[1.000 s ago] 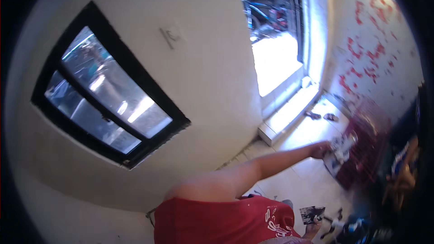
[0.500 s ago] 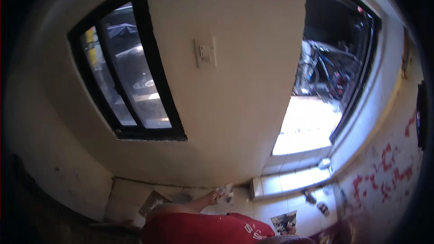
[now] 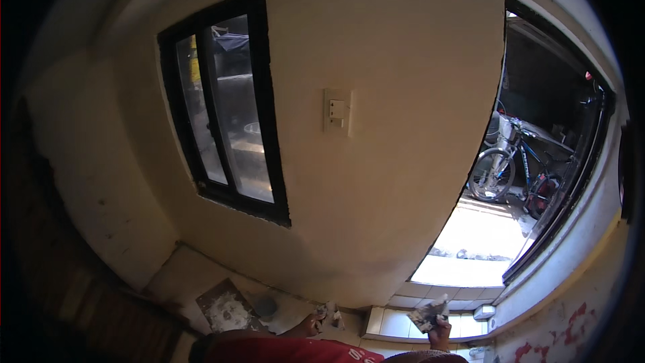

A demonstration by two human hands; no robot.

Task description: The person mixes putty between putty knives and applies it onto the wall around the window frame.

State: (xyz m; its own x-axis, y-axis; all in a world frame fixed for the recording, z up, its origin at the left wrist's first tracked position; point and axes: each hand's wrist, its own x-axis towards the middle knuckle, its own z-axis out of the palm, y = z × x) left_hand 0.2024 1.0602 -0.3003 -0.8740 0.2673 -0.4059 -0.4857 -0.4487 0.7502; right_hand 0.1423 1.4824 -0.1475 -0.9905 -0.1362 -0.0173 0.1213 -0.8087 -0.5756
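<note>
Low in the view, my right hand (image 3: 440, 335) grips a thin, squarish plate (image 3: 430, 314) by its lower edge. Whitish and dark smears cover the plate, which is raised and tilted in front of the tiled step. Nearer the middle, my left hand (image 3: 311, 325) is closed round a small pale grey thing, too blurred and covered to name. Just right of that hand is a whitish, pointed piece (image 3: 337, 320). To its left on the floor lies a dark square board (image 3: 228, 307) heaped with white paste or powder, with a grey round container (image 3: 266, 306) beside it.
A cream wall (image 3: 376, 181) rises ahead, with a switch and socket plate (image 3: 337, 113). A black-framed sliding window (image 3: 225, 107) is at left. At right, an open doorway shows a bicycle (image 3: 504, 168) outside, above a white tiled step (image 3: 396, 323). Red marks (image 3: 571, 329) spot the right wall.
The view has shifted, so the wall, window and doorway sit lower and further right. The smeared plate has come up from low beside my red shirt, and my right hand now shows on it.
</note>
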